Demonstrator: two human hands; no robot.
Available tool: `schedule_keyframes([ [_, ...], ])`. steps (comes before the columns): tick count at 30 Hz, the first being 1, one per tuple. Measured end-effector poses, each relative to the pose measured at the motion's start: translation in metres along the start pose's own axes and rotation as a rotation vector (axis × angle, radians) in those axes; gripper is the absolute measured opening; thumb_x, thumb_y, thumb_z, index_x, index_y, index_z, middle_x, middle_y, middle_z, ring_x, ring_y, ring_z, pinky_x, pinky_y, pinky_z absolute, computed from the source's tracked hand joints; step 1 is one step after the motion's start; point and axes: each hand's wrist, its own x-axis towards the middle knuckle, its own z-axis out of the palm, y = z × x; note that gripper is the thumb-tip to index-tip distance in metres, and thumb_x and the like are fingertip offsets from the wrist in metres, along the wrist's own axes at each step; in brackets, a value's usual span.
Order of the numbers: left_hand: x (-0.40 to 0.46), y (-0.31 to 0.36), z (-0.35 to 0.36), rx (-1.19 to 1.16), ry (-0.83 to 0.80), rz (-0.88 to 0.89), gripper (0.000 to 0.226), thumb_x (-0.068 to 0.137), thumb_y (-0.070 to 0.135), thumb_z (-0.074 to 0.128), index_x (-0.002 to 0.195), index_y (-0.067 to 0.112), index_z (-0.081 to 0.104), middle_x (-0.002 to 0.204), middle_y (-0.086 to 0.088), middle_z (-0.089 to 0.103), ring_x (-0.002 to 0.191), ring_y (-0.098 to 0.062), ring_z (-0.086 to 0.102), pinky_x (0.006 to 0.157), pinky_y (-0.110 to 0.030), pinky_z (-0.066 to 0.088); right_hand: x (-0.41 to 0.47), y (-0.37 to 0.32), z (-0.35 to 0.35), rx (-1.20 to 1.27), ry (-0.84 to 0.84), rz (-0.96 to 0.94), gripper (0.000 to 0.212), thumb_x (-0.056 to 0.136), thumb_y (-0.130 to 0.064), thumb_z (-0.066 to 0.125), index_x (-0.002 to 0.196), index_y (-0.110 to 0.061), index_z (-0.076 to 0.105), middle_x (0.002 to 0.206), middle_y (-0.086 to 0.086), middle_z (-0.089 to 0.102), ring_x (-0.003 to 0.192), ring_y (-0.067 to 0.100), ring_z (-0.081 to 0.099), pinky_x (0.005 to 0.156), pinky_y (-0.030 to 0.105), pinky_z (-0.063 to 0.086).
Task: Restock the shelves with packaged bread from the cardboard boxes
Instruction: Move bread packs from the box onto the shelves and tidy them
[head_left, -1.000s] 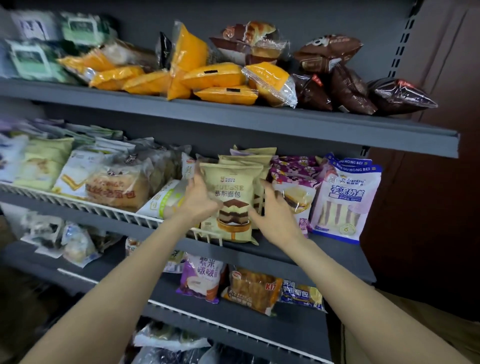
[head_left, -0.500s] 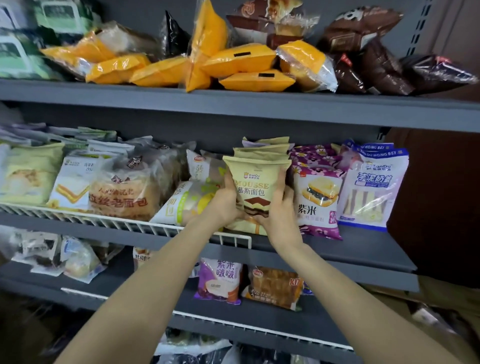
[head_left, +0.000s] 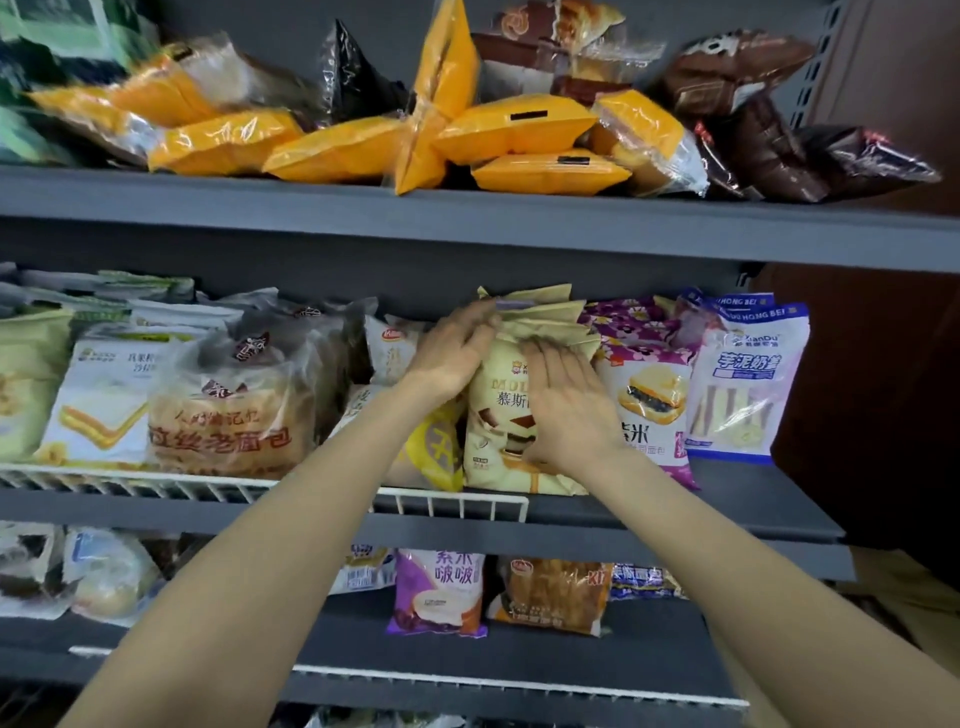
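Two bare forearms reach up from the lower edge to the middle shelf (head_left: 727, 504). Left hand (head_left: 449, 353): fingers loosely spread, palm laid against the upper left side of the mousse pack (head_left: 498, 415), not closed round it. Right hand (head_left: 563, 395): fingers spread flat, pressed on the front face of the same pack, covering part of its print. Mousse pack: beige, upright, standing at the front of the middle shelf as the foremost of a row of like packs (head_left: 540, 317) whose crimped tops show behind the fingers.

Wire rail (head_left: 457, 504): white, along the shelf's front edge, ending just below the pack. Purple pack (head_left: 649, 384): touching the mousse row on its right. Blue-white pack (head_left: 743, 384): just beside the purple one, at the row's end. Loaf bag (head_left: 228, 410): clear, left of the left forearm, with paler packs beyond it.

Lower shelf (head_left: 571, 665): small purple pack (head_left: 439, 592) and orange-brown pack (head_left: 550, 592), side by side, between the forearms.

Top shelf (head_left: 467, 223): heap of yellow packs (head_left: 519, 130) in the middle, dark brown packs (head_left: 753, 124) to their right, green packs (head_left: 52, 62) at far left, blurred.
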Motion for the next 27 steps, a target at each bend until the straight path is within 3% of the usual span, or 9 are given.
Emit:
schedule_keyframes([
  [4,0.017,0.001,-0.001,0.138,-0.106,0.02,0.034,0.099,0.034,0.039,0.125,0.024,0.058,0.133,-0.004,0.057,0.125,-0.025,0.048,0.102,-0.031,0.037,0.0,0.001,-0.001,-0.011,-0.035,0.01,0.117,0.063,-0.037,0.083,0.148,-0.004,0.011,0.152,0.013,0.023,0.14,0.027,0.024,0.117,0.032,0.012],
  [8,0.032,0.001,-0.017,-0.375,-0.017,-0.184,0.035,0.081,0.051,0.048,0.102,0.034,0.07,0.125,0.001,0.062,0.115,-0.017,0.054,0.101,-0.032,0.039,0.007,0.004,-0.008,-0.028,-0.137,0.003,0.12,0.06,-0.045,0.083,0.147,-0.008,0.009,0.156,0.014,0.006,0.144,0.028,0.011,0.117,0.037,0.012],
  [10,0.051,-0.002,-0.015,-0.495,0.014,-0.318,0.03,0.085,0.046,0.052,0.108,0.031,0.065,0.129,0.002,0.057,0.111,-0.012,0.05,0.094,-0.029,0.038,0.015,0.005,-0.013,-0.084,-0.183,-0.017,0.122,0.057,-0.051,0.082,0.145,-0.008,0.009,0.157,0.016,-0.003,0.145,0.031,0.004,0.118,0.043,0.008],
  [12,0.073,-0.012,-0.005,-0.489,-0.048,-0.383,0.05,0.086,0.047,0.055,0.127,0.018,0.056,0.132,-0.002,0.054,0.116,-0.018,0.051,0.096,-0.03,0.039,0.022,0.006,-0.015,-0.138,-0.185,-0.056,0.122,0.055,-0.055,0.081,0.143,-0.007,0.012,0.157,0.018,-0.008,0.146,0.032,-0.006,0.118,0.046,0.0],
  [14,0.076,-0.013,0.002,-0.474,-0.105,-0.411,0.076,0.065,0.06,0.062,0.126,0.015,0.058,0.129,-0.011,0.058,0.116,-0.027,0.056,0.104,-0.038,0.041,0.025,0.007,-0.013,-0.134,-0.201,-0.069,0.128,0.055,-0.056,0.081,0.146,-0.007,0.006,0.157,0.017,-0.009,0.146,0.031,-0.009,0.119,0.045,-0.003],
  [15,0.079,-0.02,0.007,-0.488,-0.114,-0.421,0.077,0.059,0.06,0.065,0.121,0.016,0.061,0.124,-0.012,0.061,0.111,-0.027,0.059,0.1,-0.039,0.045,0.026,0.007,-0.012,-0.115,-0.221,-0.058,0.133,0.055,-0.055,0.081,0.148,-0.008,-0.001,0.157,0.015,-0.007,0.146,0.03,-0.006,0.119,0.044,-0.002],
  [18,0.073,-0.017,0.009,-0.5,-0.158,-0.425,0.058,0.064,0.055,0.069,0.111,0.02,0.068,0.114,-0.008,0.067,0.098,-0.022,0.064,0.085,-0.032,0.051,0.029,0.007,-0.011,-0.089,-0.26,-0.041,0.137,0.056,-0.054,0.082,0.149,-0.013,-0.01,0.158,0.012,-0.003,0.146,0.029,0.003,0.118,0.042,0.002],
  [22,0.071,-0.011,0.01,-0.407,0.012,-0.383,0.044,0.088,0.039,0.057,0.123,0.011,0.059,0.122,0.0,0.057,0.117,-0.022,0.052,0.096,-0.028,0.037,0.03,0.004,-0.014,-0.086,-0.28,-0.043,0.134,0.058,-0.052,0.081,0.149,-0.014,-0.009,0.158,0.011,-0.004,0.145,0.029,0.003,0.118,0.04,0.001],
  [27,0.033,-0.009,-0.002,-0.131,0.22,-0.119,0.031,0.097,0.014,0.039,0.112,0.005,0.065,0.121,-0.015,0.064,0.115,-0.031,0.055,0.095,-0.031,0.04,0.02,0.0,-0.012,-0.117,-0.224,-0.027,0.126,0.065,-0.045,0.076,0.149,-0.007,-0.01,0.157,0.014,-0.01,0.146,0.03,-0.01,0.117,0.046,-0.01],
])
